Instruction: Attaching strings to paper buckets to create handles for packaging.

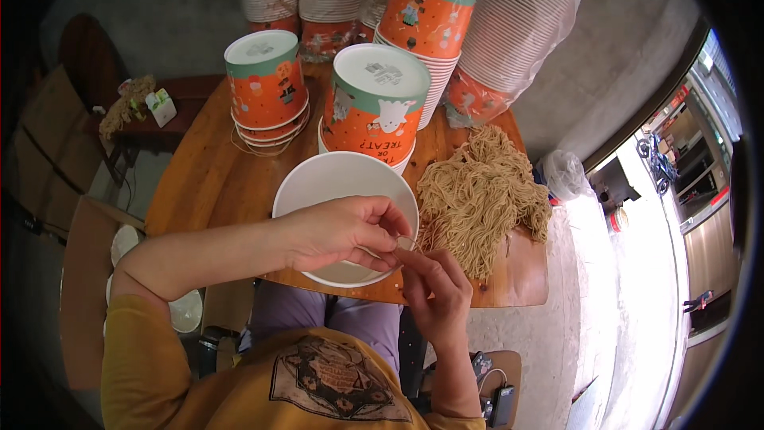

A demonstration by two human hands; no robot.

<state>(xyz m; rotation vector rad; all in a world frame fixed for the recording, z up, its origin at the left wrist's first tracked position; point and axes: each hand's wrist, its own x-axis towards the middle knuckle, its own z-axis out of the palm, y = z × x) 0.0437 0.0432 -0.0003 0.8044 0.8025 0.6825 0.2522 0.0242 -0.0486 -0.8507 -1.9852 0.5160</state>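
A white-lined paper bucket (338,179) sits mouth up at the table's near edge, in front of my body. My left hand (342,231) reaches across its mouth, fingers pinched together at the right side of the rim. There the fingertips of my right hand (440,291) meet them from outside, also closed. Whatever small thing lies between the fingertips is too hidden to name. Close to the right hand lies a loose heap of tan cords (481,199). Behind the bucket, an orange and green bucket (374,115) stands upside down on others.
A short stack of upturned orange buckets (267,87) with cord around its base stands at the left of the wooden table (199,167). Tall plastic-wrapped bucket stacks (517,24) line the back. An open cardboard box (83,295) with buckets is on the floor at left.
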